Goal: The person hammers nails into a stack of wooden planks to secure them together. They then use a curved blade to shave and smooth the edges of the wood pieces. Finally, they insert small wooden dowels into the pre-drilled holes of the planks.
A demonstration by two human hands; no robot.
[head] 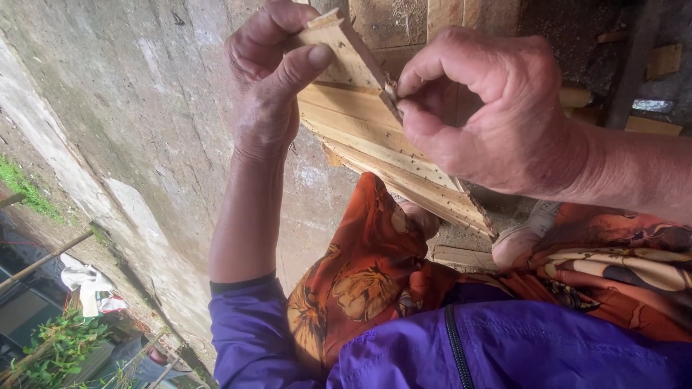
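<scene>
Fingertips [404, 97] of the right hand [490, 119] are pinched on the wooden slat [346, 54] at its lower edge — the left hand [267, 79] is clamped round its upper end, long axis slanting down-right over stacked slats [404, 162].

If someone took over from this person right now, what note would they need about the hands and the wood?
Left hand: wrapped around the top end of a pale wooden strip, thumb pressed on its face.
Right hand: fingers pinched at the strip's edge on something too small to identify.
More wooden strips lie beneath, angled over the lap, speckled with dark spots.
Done: one strip lifted and held.
Left: whatever the pinch is working at; other strips are untouched.
</scene>
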